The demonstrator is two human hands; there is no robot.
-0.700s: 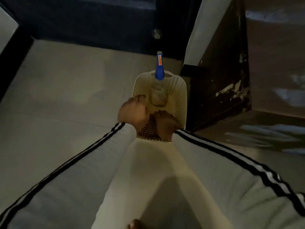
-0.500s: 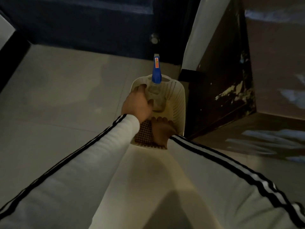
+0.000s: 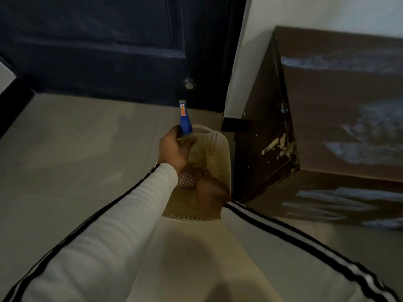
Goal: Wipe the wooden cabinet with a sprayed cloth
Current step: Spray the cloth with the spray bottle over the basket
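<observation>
The left hand (image 3: 176,147) reached into the far end of a cream plastic basket (image 3: 220,149) on the tiled floor (image 3: 76,149), its fingers (image 3: 189,142) wrapped around the neck of a spray bottle (image 3: 185,120), whose blue head rose just above them. Nearer than those fingers, inside the basket, lay a checked cloth (image 3: 187,180). The right hand (image 3: 210,188) was touching the cloth's right side, dim and blurred; whether it gripped the cloth I could not tell. Right of both hands, just beside the basket, stood the dark wooden cabinet (image 3: 327,118), scuffed at its lower corner.
</observation>
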